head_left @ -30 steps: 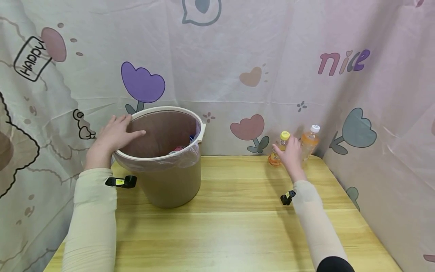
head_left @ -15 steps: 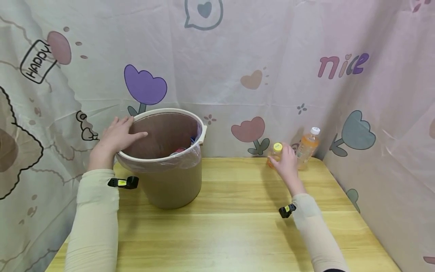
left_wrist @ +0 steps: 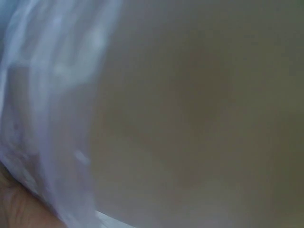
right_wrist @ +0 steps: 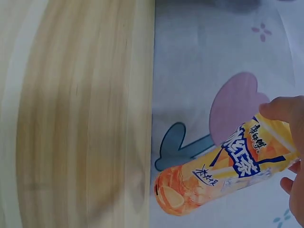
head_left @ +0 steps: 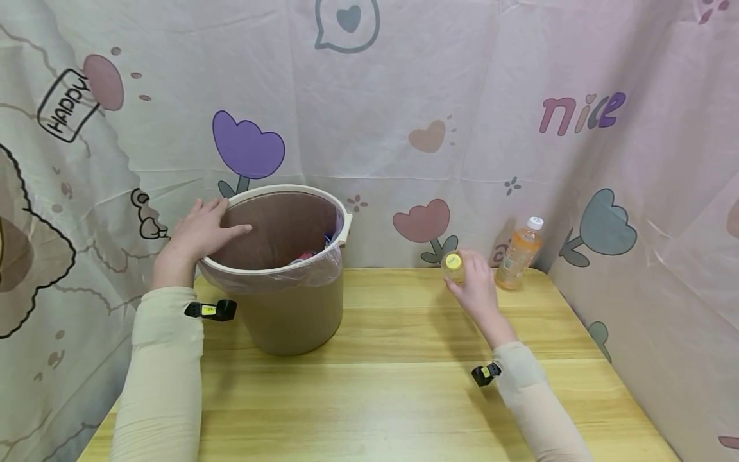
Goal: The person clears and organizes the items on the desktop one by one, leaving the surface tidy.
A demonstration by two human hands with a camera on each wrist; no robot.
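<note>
My left hand (head_left: pixel 196 232) rests on the near-left rim of a brown bin (head_left: pixel 288 314), fingers relaxed and thumb extended over the opening. In the left wrist view, part of that hand (left_wrist: pixel 26 211) touches the bin's clear plastic liner (left_wrist: pixel 66 118). At the back of the table, my right hand (head_left: pixel 476 287) holds an iced tea bottle (head_left: pixel 453 263) with a yellow cap, tilted toward the head camera. Its orange and yellow label shows in the right wrist view, where fingers and thumb wrap the upper part of the bottle (right_wrist: pixel 223 168); its base appears raised off the table.
Another bottle (head_left: pixel 519 253), white-capped with orange contents, stands at the back right of the wooden table (head_left: pixel 392 398). A few coloured items (head_left: pixel 306 256) lie inside the bin. A patterned curtain (head_left: pixel 358 115) hangs behind and along both sides.
My right hand has taken hold of the yellow-capped bottle and moved it left, away from the white-capped one, tipping its cap toward the camera. The left hand stays on the bin rim.
</note>
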